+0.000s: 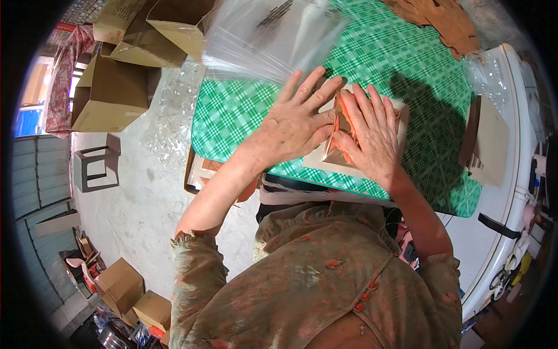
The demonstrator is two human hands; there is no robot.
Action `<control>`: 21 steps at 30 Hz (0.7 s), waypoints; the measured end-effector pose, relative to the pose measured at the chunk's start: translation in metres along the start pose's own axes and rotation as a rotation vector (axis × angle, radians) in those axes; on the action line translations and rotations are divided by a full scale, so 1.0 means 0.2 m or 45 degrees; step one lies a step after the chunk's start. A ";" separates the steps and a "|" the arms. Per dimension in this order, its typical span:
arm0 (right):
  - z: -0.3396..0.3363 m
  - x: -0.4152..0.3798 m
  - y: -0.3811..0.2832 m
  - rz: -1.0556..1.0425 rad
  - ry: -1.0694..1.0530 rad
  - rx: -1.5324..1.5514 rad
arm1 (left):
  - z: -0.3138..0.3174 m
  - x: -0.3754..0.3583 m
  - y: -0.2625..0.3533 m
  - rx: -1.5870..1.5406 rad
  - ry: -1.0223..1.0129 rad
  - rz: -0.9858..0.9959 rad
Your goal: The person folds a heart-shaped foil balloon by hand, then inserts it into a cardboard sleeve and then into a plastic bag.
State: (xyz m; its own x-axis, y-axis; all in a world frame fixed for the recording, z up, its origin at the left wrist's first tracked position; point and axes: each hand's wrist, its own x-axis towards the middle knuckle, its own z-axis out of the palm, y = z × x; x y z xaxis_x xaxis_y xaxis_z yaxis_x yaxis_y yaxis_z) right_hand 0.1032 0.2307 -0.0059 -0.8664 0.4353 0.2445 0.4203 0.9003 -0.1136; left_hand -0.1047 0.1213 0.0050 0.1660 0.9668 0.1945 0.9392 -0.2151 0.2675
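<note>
My left hand (293, 125) is spread, palm down, at the left side of a beige board-like piece (325, 157) on the green checked tablecloth (232, 110). Its thumb and index finger reach a shiny orange and brown item (342, 142) lying on that piece. My right hand (372, 131) rests flat over the same item, fingers stretched forward and thumb toward the left hand. Both hands cover much of the item, so its full shape is hidden. Beyond my left fingers lies a stack of clear plastic sheets or bags (261, 41).
Open cardboard boxes (119, 93) stand at the upper left. A brown cloth (436, 20) lies at the table's far edge. Brown and beige flat pieces (488, 142) sit at the right, near a white rim (514, 168). A grey frame-like stool (93, 168) stands on the floor.
</note>
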 end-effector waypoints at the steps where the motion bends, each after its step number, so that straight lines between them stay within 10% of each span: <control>1: 0.00 0.00 0.00 0.002 0.000 0.001 | 0.01 0.00 0.00 -0.023 0.027 0.009; 21: -0.01 0.00 -0.01 -0.002 -0.006 -0.011 | -0.02 -0.08 0.02 0.061 0.080 -0.064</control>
State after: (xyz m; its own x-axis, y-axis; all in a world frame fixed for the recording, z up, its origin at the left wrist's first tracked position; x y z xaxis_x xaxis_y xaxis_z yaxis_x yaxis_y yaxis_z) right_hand 0.1019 0.2289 -0.0040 -0.8684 0.4338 0.2402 0.4210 0.9009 -0.1052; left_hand -0.1036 0.1048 0.0068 0.1007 0.9652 0.2413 0.9594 -0.1585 0.2332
